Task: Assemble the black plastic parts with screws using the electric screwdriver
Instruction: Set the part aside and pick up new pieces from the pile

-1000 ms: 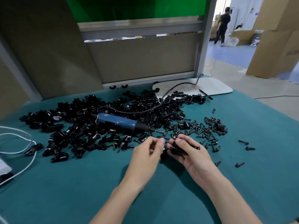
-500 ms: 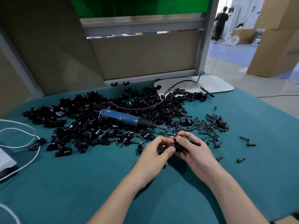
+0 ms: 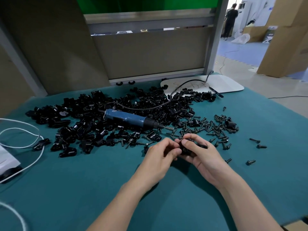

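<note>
My right hand [image 3: 200, 154] grips a small black plastic part [image 3: 189, 147] just above the teal table. My left hand [image 3: 162, 153] meets it from the left, its fingertips pinching at the same part; whether it also holds a screw is hidden by the fingers. The blue electric screwdriver [image 3: 128, 119] lies on its side behind my hands, tip pointing right, lying free of both hands. A big pile of black plastic parts [image 3: 116, 114] spreads behind it. Loose black screws [image 3: 215, 129] are scattered to the right of my hands.
A white board [image 3: 223, 84] lies at the far right table corner, with the screwdriver's black cable [image 3: 185, 85] over it. White cables [image 3: 33, 144] and a white box [image 3: 6, 162] sit at the left edge. A partition wall stands behind the table. A person stands far off.
My two hands have drawn together around the black part and shifted slightly towards me. The screwdriver and piles lie as before; the camera view has tilted a little.
</note>
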The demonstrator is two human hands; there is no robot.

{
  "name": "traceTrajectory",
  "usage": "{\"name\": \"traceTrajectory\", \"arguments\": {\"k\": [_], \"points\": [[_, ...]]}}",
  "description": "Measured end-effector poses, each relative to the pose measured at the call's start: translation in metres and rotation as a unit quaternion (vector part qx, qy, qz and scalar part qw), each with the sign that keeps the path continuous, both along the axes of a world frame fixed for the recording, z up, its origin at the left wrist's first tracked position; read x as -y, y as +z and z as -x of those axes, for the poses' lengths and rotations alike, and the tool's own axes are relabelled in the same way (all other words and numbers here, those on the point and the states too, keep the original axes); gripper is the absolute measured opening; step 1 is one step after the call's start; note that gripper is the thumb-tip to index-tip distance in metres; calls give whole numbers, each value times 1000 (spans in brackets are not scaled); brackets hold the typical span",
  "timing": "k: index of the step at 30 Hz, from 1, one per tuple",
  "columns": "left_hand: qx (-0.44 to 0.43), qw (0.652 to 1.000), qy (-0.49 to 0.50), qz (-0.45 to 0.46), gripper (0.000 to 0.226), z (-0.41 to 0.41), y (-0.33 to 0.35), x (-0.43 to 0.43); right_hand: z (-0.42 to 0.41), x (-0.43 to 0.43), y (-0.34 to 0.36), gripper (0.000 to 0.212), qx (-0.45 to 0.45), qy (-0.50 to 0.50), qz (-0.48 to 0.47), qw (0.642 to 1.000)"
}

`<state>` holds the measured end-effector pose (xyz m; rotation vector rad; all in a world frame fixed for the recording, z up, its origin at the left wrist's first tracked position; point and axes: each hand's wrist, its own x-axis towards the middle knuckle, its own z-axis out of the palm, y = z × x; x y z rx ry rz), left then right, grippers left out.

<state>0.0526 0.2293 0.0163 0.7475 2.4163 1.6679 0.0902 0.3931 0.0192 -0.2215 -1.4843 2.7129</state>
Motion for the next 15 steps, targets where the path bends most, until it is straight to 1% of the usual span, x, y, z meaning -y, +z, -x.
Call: {"name": "traceTrajectory", "arguments": {"k": [1, 3, 4, 6, 9, 13, 15], "points": [[6, 1000, -4, -4, 3, 0, 1, 1, 0, 0, -1, 13, -4, 2, 0, 1000], [48, 999, -11, -17, 3, 1, 4, 2, -1, -1, -1, 13, -24, 4, -18, 1000], [72, 997, -14, -17, 6, 1, 5, 3, -2, 0, -1, 17, -38, 1, -43, 998], [111, 993, -28, -4, 17, 2, 8, 3, -4, 1, -1, 24, -60, -13, -122, 991], [173, 983, -64, -4, 32, 3, 11, 5, -9, 3, 1, 14, -91, -18, -212, 973], [256, 960, -107, -41, 33, 3, 14, 10, -12, 4, 4, 7, -107, 3, -252, 962], [276, 952, -123, -42, 31, 4, 15, 12, -13, 3, 4, 9, -107, 14, -259, 960]]}}
